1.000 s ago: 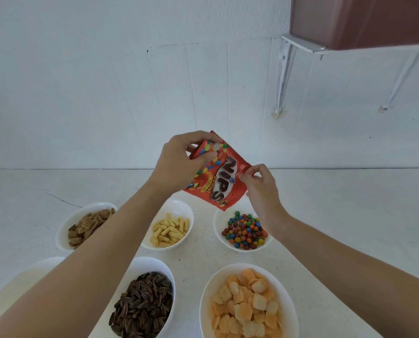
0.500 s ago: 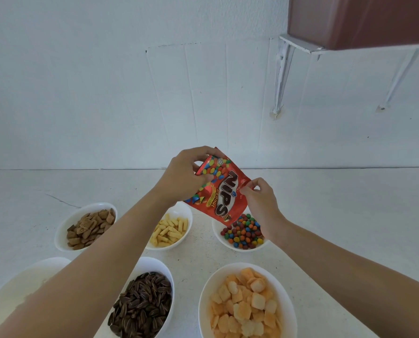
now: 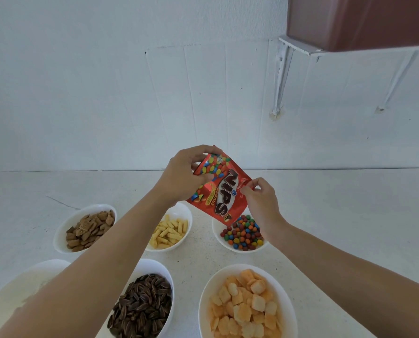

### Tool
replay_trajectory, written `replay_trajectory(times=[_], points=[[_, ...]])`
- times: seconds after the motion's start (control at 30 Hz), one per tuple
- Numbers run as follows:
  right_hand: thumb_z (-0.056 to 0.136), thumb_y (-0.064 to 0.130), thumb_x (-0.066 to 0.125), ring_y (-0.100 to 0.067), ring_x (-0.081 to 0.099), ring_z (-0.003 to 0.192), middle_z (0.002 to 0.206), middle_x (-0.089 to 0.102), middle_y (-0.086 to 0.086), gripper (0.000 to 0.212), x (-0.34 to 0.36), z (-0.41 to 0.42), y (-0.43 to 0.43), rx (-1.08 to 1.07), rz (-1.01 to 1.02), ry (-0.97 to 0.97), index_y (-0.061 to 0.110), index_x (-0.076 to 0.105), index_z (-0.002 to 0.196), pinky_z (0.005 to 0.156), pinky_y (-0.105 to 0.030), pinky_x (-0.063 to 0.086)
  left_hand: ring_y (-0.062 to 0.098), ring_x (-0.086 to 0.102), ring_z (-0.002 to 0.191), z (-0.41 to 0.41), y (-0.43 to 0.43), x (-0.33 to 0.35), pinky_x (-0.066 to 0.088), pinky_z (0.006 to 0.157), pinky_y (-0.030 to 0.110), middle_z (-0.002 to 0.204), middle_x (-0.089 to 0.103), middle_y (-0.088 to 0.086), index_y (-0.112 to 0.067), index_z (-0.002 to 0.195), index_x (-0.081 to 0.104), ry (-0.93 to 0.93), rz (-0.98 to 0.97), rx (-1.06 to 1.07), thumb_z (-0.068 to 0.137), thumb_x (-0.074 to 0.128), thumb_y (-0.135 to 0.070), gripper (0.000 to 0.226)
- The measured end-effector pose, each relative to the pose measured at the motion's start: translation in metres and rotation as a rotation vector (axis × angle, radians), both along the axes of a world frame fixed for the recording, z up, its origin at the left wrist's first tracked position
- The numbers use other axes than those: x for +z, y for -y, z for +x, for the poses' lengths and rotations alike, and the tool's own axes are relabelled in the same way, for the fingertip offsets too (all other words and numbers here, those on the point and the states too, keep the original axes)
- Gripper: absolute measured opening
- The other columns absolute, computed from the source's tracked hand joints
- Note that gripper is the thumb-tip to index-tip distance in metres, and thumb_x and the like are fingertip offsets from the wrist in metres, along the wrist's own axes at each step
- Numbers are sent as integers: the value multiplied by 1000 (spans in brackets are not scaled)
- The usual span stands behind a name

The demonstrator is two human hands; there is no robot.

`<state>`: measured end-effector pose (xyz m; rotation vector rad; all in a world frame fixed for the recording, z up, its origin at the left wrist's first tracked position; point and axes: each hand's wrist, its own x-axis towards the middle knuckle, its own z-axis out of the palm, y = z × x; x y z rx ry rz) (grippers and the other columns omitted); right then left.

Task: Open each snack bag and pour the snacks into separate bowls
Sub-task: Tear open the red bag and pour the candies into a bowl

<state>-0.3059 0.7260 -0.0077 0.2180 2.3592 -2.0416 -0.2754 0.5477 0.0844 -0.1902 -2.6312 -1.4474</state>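
The red Nips bag (image 3: pixel 221 191) has dipped lower toward the bowl of coloured candies (image 3: pixel 242 250), far right in the cluster, and its bottom corner now hangs just above the far rim. The left hand (image 3: pixel 179 176) curls around the bag's upper corner. The right hand (image 3: pixel 259 203) pinches its right edge between thumb and fingertips. A clean finish likely means keeping the low corner over the bowl and tipping gently so nothing bounces out. On the white table (image 3: pixel 350 215) there are one bag and six white bowls (image 3: pixel 154 265), the near-left one half hidden by an arm.
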Motion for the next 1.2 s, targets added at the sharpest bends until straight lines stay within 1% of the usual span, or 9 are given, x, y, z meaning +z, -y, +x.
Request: replay_trajectory(times=[0.2, 0.33, 0.4, 0.73, 0.83, 0.93, 1.0, 1.1, 1.2], points=[[92, 20, 69, -14, 70, 88, 105, 72, -2, 18, -3, 1, -6, 17, -42, -7, 18, 50, 93, 63, -20, 51, 8, 71, 91, 2, -2, -2, 58, 63, 17, 107, 71, -14, -39, 118, 65, -13, 24, 23, 87, 77, -14, 41], [86, 16, 77, -19, 69, 98, 111, 69, -1, 28, 2, 1, -6, 59, -91, -95, 20, 50, 92, 81, -33, 60, 1, 71, 87, 3, -2, 4, 56, 60, 14, 103, 69, -18, -37, 116, 64, -34, 87, 39, 89, 75, -12, 38], [87, 16, 76, -20, 69, 98, 111, 68, 2, 27, 2, 2, -4, 60, -77, -139, 20, 50, 91, 85, -37, 61, 4, 71, 90, 3, -1, 6, 57, 61, 16, 104, 69, -15, -37, 113, 64, -43, 117, 31, 90, 75, -16, 33], [86, 16, 77, -21, 71, 92, 106, 66, 0, 29, 4, 7, 0, 25, -94, -237, 23, 49, 88, 79, -45, 62, 15, 70, 98, 8, 5, 1, 64, 70, 30, 110, 67, -6, -36, 107, 64, -83, 89, 77, 94, 71, -14, 27], [83, 23, 81, -21, 72, 87, 104, 63, 2, 37, 9, 10, 0, 8, -110, -231, 25, 48, 99, 76, -38, 63, 17, 73, 92, 14, 9, -2, 65, 67, 34, 105, 69, -2, -33, 106, 63, -77, 200, 136, 94, 70, -10, 27], [83, 26, 80, -15, 69, 85, 104, 58, 4, 45, 18, 12, 2, 35, -109, -181, 21, 47, 113, 63, -20, 57, 18, 75, 89, 22, 13, -11, 65, 66, 39, 103, 72, -2, -34, 103, 60, -43, 322, 222, 98, 62, -3, 32], [85, 28, 78, -19, 72, 86, 108, 62, -1, 43, 21, 15, 7, 85, -181, -110, 22, 48, 115, 66, -25, 59, 17, 76, 87, 27, 15, -17, 63, 62, 35, 105, 71, -3, -32, 106, 58, -17, 406, 292, 100, 57, -3, 30], [90, 28, 72, -23, 75, 85, 108, 72, -6, 33, 23, 20, 17, 162, -272, -13, 21, 54, 117, 83, -44, 61, 18, 77, 82, 34, 21, -25, 62, 62, 34, 105, 72, 0, -31, 115, 52, 33, 533, 404, 101, 54, -4, 31], [93, 25, 69, -22, 76, 87, 104, 76, -5, 31, 23, 26, 27, 204, -327, 13, 18, 58, 121, 85, -44, 60, 19, 77, 80, 44, 32, -31, 63, 69, 38, 103, 72, 2, -36, 120, 50, 70, 599, 460, 101, 54, -6, 36]])
